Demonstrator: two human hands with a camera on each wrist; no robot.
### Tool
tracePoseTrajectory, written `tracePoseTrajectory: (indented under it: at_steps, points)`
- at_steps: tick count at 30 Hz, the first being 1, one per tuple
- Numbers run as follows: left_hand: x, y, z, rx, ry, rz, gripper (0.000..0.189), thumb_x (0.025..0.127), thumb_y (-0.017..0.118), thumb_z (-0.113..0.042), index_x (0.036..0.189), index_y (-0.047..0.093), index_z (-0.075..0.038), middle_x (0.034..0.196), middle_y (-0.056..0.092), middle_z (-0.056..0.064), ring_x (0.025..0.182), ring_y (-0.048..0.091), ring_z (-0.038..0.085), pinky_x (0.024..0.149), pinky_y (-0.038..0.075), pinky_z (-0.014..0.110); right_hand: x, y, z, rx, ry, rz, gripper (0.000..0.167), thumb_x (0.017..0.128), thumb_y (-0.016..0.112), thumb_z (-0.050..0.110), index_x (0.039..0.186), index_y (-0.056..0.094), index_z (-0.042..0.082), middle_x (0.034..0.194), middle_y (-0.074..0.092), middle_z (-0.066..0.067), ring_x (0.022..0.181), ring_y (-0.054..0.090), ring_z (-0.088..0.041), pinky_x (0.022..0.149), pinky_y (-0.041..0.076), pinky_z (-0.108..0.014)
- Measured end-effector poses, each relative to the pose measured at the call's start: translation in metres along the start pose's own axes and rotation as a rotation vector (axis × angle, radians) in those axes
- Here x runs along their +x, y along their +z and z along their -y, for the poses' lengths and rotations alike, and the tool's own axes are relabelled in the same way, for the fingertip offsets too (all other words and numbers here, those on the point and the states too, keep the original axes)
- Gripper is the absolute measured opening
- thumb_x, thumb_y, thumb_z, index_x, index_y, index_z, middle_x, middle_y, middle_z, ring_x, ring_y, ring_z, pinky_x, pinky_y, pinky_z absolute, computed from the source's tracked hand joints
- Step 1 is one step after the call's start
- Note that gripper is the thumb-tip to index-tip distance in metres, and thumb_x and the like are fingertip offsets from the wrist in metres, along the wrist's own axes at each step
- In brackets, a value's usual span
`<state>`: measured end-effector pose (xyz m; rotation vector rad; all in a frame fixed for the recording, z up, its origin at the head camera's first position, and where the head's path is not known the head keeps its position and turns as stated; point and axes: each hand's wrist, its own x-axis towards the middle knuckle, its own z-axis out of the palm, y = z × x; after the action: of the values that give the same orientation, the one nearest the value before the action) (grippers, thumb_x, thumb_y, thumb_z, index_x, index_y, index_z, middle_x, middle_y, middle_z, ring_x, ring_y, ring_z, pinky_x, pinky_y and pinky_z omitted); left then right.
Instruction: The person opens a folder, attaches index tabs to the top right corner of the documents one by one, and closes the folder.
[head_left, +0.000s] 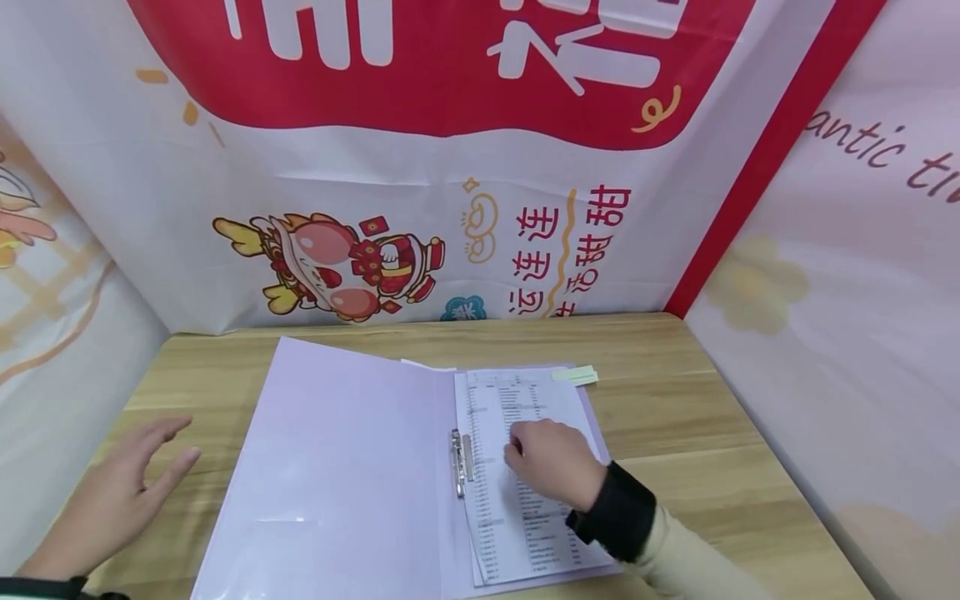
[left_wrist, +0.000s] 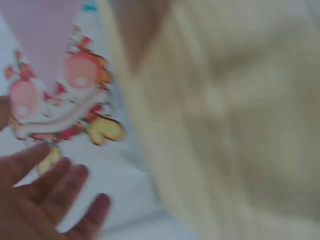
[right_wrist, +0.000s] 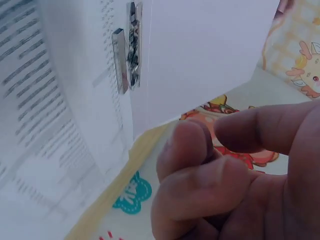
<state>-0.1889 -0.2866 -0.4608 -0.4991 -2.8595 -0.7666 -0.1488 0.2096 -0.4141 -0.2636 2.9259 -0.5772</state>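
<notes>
A lavender folder (head_left: 345,467) lies opened out on the wooden table, its cover spread to the left. Printed sheets (head_left: 495,533) covered with rows of text rest on its right side, beside a metal clip (head_left: 459,462) at the spine. Over these sheets is my right hand (head_left: 558,462), fingers loosely curled and holding nothing; the right wrist view shows a gap between thumb and fingers. My left hand (head_left: 120,492) is left of the folder with fingers spread and nothing in them. Pale green sticky tabs (head_left: 576,376) stick out at the sheets' top right corner.
The wooden table (head_left: 720,467) extends on both sides of the folder. Behind it hangs a printed cloth (head_left: 337,158) with a cartoon figure and red lettering. More printed cloth (head_left: 840,333) borders the right side, and another panel the left.
</notes>
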Motion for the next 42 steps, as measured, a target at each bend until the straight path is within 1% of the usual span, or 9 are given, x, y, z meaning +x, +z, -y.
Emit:
tracePoseTrajectory:
  at_steps: [1, 2, 6, 9, 14, 21, 31, 36, 42]
  points:
    - [0.0, 0.004, 0.007, 0.031, -0.027, 0.045, 0.055, 0.106, 0.057, -0.025, 0.141, 0.044, 0.016, 0.139, 0.04, 0.042, 0.115, 0.044, 0.064, 0.082, 0.043, 0.072, 0.005, 0.004, 0.003, 0.015, 0.003, 0.012, 0.025, 0.099, 0.062, 0.024, 0.075, 0.061, 0.017, 0.059, 0.051, 0.004, 0.052, 0.048, -0.012, 0.05, 0.038, -0.027]
    - [0.0, 0.008, 0.014, 0.061, -0.048, 0.085, 0.059, 0.105, 0.058, -0.028, 0.139, 0.044, 0.018, 0.138, 0.039, 0.045, 0.115, 0.043, 0.067, 0.081, 0.04, 0.077, 0.01, 0.008, 0.005, 0.024, 0.008, 0.024, 0.026, 0.1, 0.062, 0.026, 0.076, 0.061, 0.017, 0.06, 0.052, 0.004, 0.053, 0.049, -0.012, 0.051, 0.039, -0.028]
    - [-0.001, 0.026, 0.034, 0.176, -0.123, 0.242, 0.075, 0.102, 0.06, -0.045, 0.138, 0.045, 0.019, 0.136, 0.035, 0.05, 0.117, 0.038, 0.071, 0.083, 0.036, 0.082, 0.029, 0.029, 0.013, 0.016, 0.049, 0.075, 0.032, 0.1, 0.063, 0.037, 0.076, 0.062, 0.015, 0.063, 0.054, 0.003, 0.055, 0.051, -0.014, 0.052, 0.041, -0.029]
    - [-0.004, 0.035, 0.041, 0.238, -0.156, 0.305, 0.088, 0.094, 0.065, -0.057, 0.139, 0.045, 0.017, 0.137, 0.034, 0.05, 0.119, 0.037, 0.069, 0.079, 0.035, 0.084, 0.04, 0.045, 0.017, -0.03, 0.098, 0.103, 0.041, 0.099, 0.062, 0.045, 0.073, 0.061, 0.014, 0.061, 0.053, 0.001, 0.054, 0.05, -0.015, 0.051, 0.039, -0.03]
    - [-0.01, 0.041, 0.042, 0.287, -0.141, 0.307, 0.096, 0.085, 0.076, -0.056, 0.139, 0.046, 0.017, 0.138, 0.035, 0.048, 0.12, 0.039, 0.067, 0.078, 0.037, 0.083, 0.048, 0.067, 0.02, -0.135, 0.172, 0.12, 0.054, 0.095, 0.061, 0.058, 0.065, 0.059, 0.013, 0.055, 0.045, 0.001, 0.049, 0.048, -0.016, 0.048, 0.035, -0.03]
    - [-0.009, 0.044, 0.041, 0.3, -0.128, 0.301, 0.091, 0.083, 0.081, -0.045, 0.136, 0.046, 0.021, 0.136, 0.034, 0.051, 0.12, 0.038, 0.068, 0.087, 0.04, 0.076, 0.055, 0.083, 0.027, -0.287, 0.209, 0.085, 0.067, 0.091, 0.054, 0.072, 0.06, 0.057, 0.013, 0.053, 0.045, 0.001, 0.045, 0.046, -0.015, 0.043, 0.033, -0.027]
    - [-0.011, 0.046, 0.039, 0.302, -0.107, 0.267, 0.082, 0.081, 0.084, -0.03, 0.132, 0.047, 0.022, 0.132, 0.036, 0.052, 0.117, 0.04, 0.068, 0.092, 0.04, 0.074, 0.062, 0.092, 0.035, -0.348, 0.196, 0.036, 0.055, 0.097, 0.055, 0.051, 0.055, 0.053, 0.015, 0.053, 0.05, -0.001, 0.047, 0.047, -0.017, 0.043, 0.037, -0.031]
    - [-0.011, 0.046, 0.038, 0.304, -0.111, 0.269, 0.082, 0.081, 0.084, -0.029, 0.133, 0.047, 0.023, 0.133, 0.036, 0.052, 0.117, 0.04, 0.068, 0.092, 0.04, 0.074, 0.061, 0.093, 0.036, -0.354, 0.156, 0.0, 0.053, 0.097, 0.056, 0.043, 0.053, 0.051, 0.015, 0.052, 0.049, -0.001, 0.044, 0.046, -0.016, 0.041, 0.035, -0.03]
    - [-0.011, 0.046, 0.043, 0.301, -0.111, 0.28, 0.084, 0.082, 0.083, -0.034, 0.133, 0.047, 0.021, 0.133, 0.036, 0.051, 0.117, 0.04, 0.068, 0.091, 0.04, 0.074, 0.064, 0.097, 0.034, -0.314, 0.152, -0.029, 0.05, 0.094, 0.06, 0.04, 0.053, 0.051, 0.014, 0.052, 0.049, -0.001, 0.043, 0.046, -0.016, 0.038, 0.034, -0.029]
